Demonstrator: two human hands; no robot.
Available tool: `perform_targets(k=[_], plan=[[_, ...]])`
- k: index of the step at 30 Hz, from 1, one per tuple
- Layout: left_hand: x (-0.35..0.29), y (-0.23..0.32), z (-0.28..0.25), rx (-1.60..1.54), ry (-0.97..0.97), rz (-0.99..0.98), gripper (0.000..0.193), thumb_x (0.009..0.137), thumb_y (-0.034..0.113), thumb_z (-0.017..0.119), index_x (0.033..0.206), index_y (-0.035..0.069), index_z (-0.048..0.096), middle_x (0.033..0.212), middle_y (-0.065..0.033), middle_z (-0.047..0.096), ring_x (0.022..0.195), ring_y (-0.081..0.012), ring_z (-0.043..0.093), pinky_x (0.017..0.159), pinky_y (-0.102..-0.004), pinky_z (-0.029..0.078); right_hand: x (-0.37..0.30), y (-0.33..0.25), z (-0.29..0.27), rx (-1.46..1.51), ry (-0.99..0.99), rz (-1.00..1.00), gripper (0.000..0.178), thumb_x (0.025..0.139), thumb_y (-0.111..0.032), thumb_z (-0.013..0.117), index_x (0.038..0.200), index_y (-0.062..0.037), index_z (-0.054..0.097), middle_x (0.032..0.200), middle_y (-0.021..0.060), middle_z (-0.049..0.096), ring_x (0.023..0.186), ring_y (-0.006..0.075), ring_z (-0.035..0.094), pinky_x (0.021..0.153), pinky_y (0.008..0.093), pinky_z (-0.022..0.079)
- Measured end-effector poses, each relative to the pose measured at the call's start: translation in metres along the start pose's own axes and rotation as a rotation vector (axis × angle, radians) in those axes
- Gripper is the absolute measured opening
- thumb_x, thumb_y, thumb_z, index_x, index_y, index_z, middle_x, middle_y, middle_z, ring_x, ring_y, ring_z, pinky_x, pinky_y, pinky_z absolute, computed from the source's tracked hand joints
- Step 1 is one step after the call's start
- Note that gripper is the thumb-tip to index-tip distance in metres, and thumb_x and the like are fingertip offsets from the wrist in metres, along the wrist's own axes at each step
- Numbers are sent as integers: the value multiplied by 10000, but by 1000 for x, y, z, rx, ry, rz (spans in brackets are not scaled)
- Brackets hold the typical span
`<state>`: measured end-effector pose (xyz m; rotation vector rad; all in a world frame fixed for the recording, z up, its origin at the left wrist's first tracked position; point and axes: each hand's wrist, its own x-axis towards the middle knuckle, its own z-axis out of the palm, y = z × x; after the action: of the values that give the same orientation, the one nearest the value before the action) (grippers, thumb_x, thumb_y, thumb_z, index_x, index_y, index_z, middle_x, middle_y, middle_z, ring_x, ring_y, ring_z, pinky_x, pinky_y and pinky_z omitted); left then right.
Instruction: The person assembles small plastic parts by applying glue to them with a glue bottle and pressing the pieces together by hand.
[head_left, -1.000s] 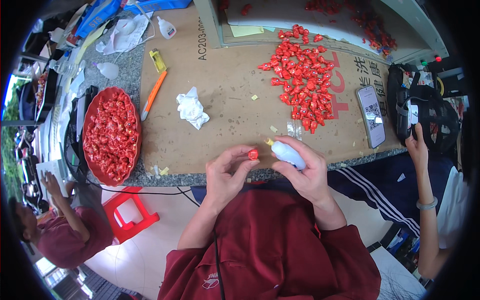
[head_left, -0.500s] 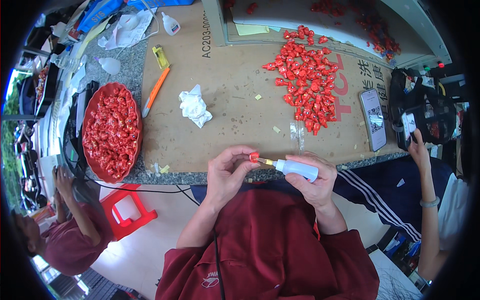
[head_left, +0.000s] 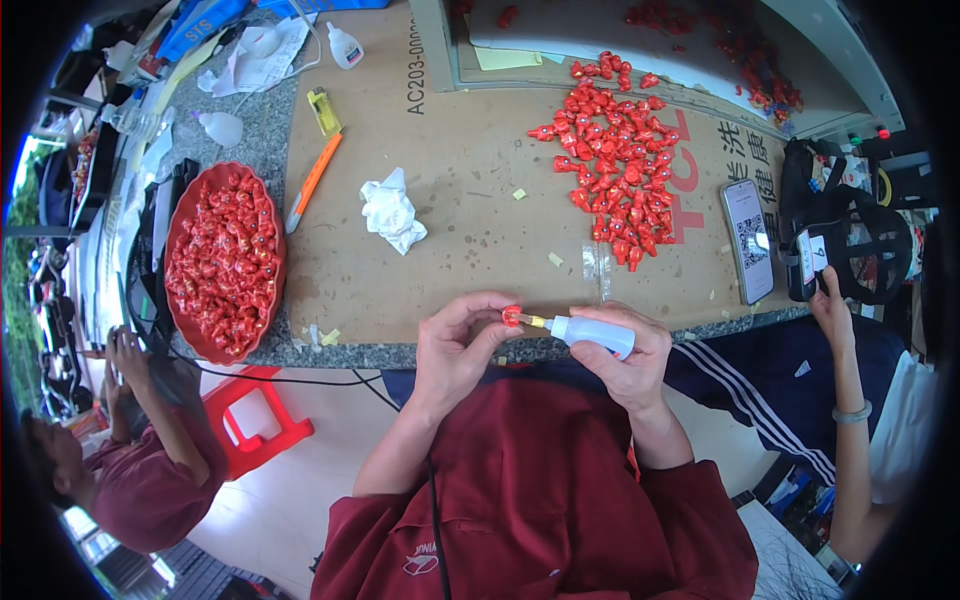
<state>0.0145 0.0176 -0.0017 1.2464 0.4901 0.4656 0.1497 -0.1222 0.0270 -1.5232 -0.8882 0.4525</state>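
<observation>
Close to the bench's near edge, my left hand (head_left: 462,342) pinches a small red plastic part (head_left: 512,316) between thumb and fingertips. My right hand (head_left: 636,352) is closed round a translucent squeeze bottle (head_left: 596,336), which lies nearly level and points left. Its yellowish needle tip (head_left: 534,321) meets the red part; how far it reaches inside cannot be made out. Beyond my hands, a pile of similar red parts (head_left: 620,170) lies on the cardboard sheet (head_left: 480,200). A red scalloped bowl (head_left: 172,300) at the left is filled with more small red pieces.
Crumpled tissue (head_left: 393,212), an orange utility knife (head_left: 314,182) and a yellow lighter (head_left: 323,112) lie on the cardboard. A phone (head_left: 748,240) rests at the right, beside a black strapped device (head_left: 850,240) touched by another person's hand (head_left: 832,310). A metal-framed box (head_left: 640,80) stands behind.
My hands keep the same hold, with the needle tip still at the red part. The person's hand at the right has shifted slightly on the black device.
</observation>
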Motion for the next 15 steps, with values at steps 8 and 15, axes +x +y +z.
perform_targets(k=[8,15], plan=[[1,2,0,2,25,-6,231,793,-80,613,1014,-52,548,959,-133,628,873,-153,617,789,-267,518,1,-6,-5,1,-21,-29,331,648,-26,764,955,26,650,714,73,631,569,118,530,514,236,402],[2,1,0,-21,34,-9,222,793,-80,616,1002,-53,545,934,-118,626,859,-148,618,775,-264,523,2,-9,-5,-45,-28,-24,318,638,-17,762,934,32,654,725,77,644,564,126,540,511,242,414]])
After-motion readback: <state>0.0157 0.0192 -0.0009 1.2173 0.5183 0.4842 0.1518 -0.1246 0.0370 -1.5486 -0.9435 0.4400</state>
